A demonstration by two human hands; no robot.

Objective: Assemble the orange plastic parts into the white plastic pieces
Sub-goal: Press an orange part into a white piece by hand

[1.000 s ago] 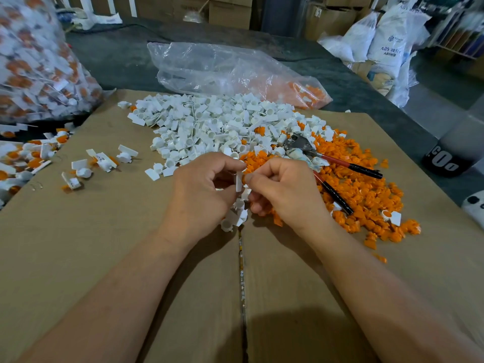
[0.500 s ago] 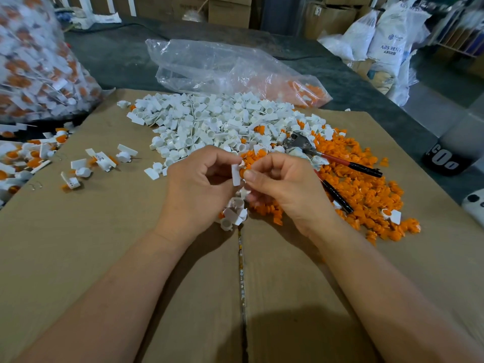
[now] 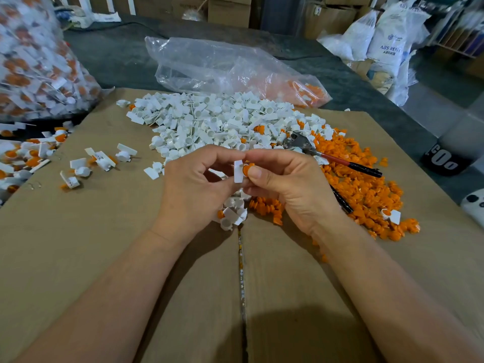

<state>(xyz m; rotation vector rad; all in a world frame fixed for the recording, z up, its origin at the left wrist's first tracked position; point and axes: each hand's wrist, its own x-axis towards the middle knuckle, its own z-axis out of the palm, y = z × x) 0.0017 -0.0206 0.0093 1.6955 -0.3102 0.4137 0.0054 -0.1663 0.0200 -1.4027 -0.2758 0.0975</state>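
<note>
Insertion step: left hand [image 3: 193, 184] pinches small white tabbed plastic piece [image 3: 238, 171], right hand [image 3: 290, 184] fingers pinch round orange plastic plug [image 3: 246, 169] at its three o'clock; next, probably push home.

Premises: small factory or warehouse workshop. Evidence: stacked cartons [image 3: 227, 7] along the rear; white sacks [image 3: 390, 35] printed "ABS"; a bulk bag [image 3: 31, 61] of assembled parts; loose heaps of white pieces [image 3: 209, 121] and orange parts [image 3: 366, 189] on a cardboard-covered table [image 3: 78, 258]; pliers [image 3: 327, 155] among them.
</note>
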